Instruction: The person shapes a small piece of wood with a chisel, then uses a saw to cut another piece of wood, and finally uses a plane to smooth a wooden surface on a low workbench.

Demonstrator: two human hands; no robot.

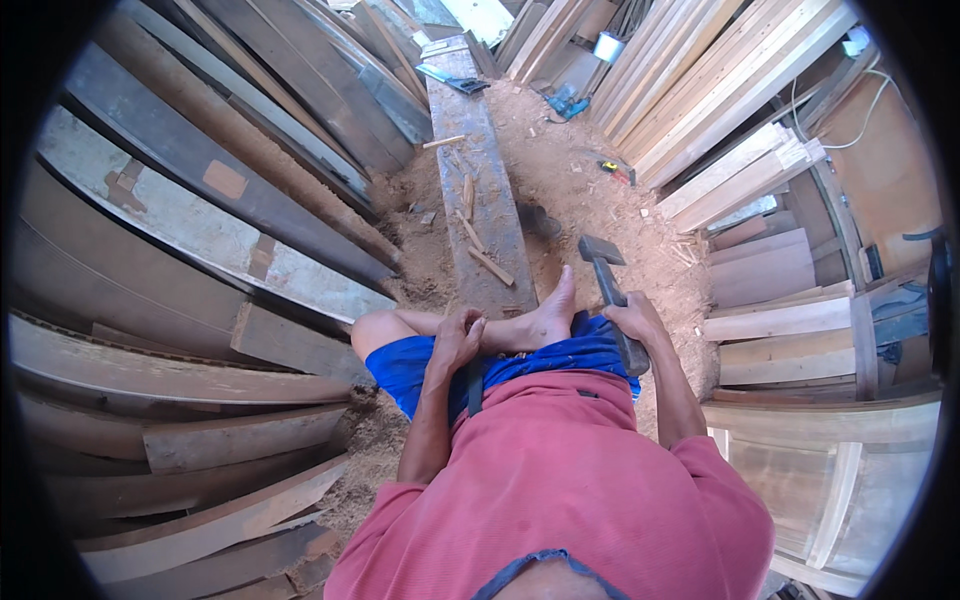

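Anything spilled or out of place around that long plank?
Yes: sawdust is strewn around the plank, short wood pieces lie askew on it, and a small yellow-and-black object sits in sawdust to the right, easily overlooked.

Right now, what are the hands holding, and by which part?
Right hand: a hammer, gripped partway along its handle. Left hand: over the lap; can't tell whether it holds the dark strip below it.

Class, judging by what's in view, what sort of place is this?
Probably a woodworking shop: timber boards line both sides, sawdust is strewn about, and a handsaw lies toward the far end of a long plank.
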